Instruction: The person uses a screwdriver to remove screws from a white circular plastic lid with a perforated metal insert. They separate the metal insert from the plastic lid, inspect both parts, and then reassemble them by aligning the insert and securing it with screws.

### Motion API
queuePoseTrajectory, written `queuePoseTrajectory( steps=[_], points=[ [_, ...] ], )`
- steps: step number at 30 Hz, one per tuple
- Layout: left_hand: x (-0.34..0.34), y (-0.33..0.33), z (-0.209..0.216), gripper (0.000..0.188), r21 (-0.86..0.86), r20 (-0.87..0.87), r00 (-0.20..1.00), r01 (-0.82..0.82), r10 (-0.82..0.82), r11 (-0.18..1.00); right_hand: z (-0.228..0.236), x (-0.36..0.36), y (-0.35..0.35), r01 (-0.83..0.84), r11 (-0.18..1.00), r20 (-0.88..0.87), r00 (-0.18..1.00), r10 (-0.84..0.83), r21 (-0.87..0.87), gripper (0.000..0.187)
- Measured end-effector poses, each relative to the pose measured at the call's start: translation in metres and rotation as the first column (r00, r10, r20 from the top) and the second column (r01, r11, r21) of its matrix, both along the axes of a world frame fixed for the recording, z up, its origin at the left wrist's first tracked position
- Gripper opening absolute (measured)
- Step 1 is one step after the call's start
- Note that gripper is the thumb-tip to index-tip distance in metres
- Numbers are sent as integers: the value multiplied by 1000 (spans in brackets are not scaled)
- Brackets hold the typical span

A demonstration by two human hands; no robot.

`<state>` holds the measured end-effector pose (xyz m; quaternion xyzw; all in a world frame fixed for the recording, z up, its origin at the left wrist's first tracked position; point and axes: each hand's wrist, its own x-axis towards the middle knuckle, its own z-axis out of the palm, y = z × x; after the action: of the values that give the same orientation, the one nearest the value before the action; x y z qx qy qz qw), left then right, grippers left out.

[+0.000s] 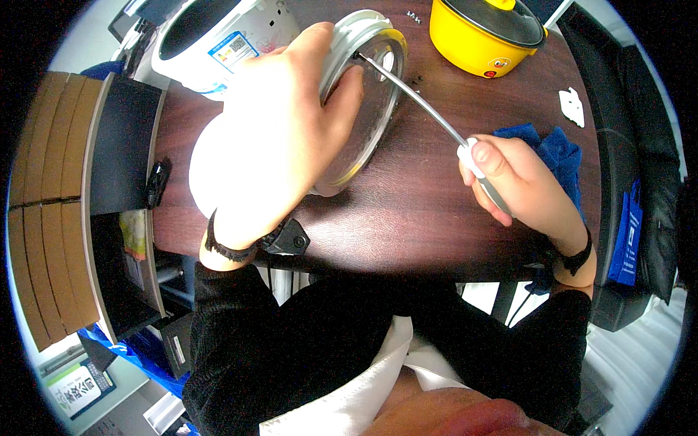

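My left hand (291,109) is wrapped round a round white appliance part with a clear disc-like face (378,94), tilted on its edge. The thumb lies against the clear face and the fingers reach over the white rim. Glare hides much of its white body. My right hand (509,171) grips a screwdriver (432,110) by its white and grey handle. Its long metal shaft slants up to the left, and the tip meets a dark spot inside the upper rim. Whether a screw sits there is too small to tell.
A white pot with a dark inside (247,43) stands at the back left, a yellow pot with a black lid (480,43) at the back right. Small screws (413,17) lie between them. A blue cloth (556,156) and a white piece (571,107) lie at the right.
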<state>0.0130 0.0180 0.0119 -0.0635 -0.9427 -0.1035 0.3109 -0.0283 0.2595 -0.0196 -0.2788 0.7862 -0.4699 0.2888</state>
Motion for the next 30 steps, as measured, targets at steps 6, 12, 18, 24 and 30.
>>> queuePoseTrajectory(
  steps=[6, 12, 18, 24, 30],
  points=[
    [-5, -8, -6, 36, -35, -34, 999, 31, -32, 999, -10, 8, -9, 269, 954, -814, 578, -50, 132, 29],
    [-6, -13, -2, 39, 34, 51, 996, 65, -66, 997, 6, 1, -1, 35, 999, 144, 989, -31, -20, 35],
    [-8, -13, 0, 39, 105, 85, 991, 94, -103, 990, 0, 1, -3, 34, 982, 584, 807, 84, -188, 54],
    [-8, -11, 4, 37, 147, 104, 986, 114, -130, 983, -5, -5, 1, 36, 961, 695, 698, 172, -273, 55],
    [-8, -14, 1, 37, 120, 79, 988, 120, -130, 985, -7, -2, -1, 13, 971, 616, 775, 140, -238, 56]
  ],
)
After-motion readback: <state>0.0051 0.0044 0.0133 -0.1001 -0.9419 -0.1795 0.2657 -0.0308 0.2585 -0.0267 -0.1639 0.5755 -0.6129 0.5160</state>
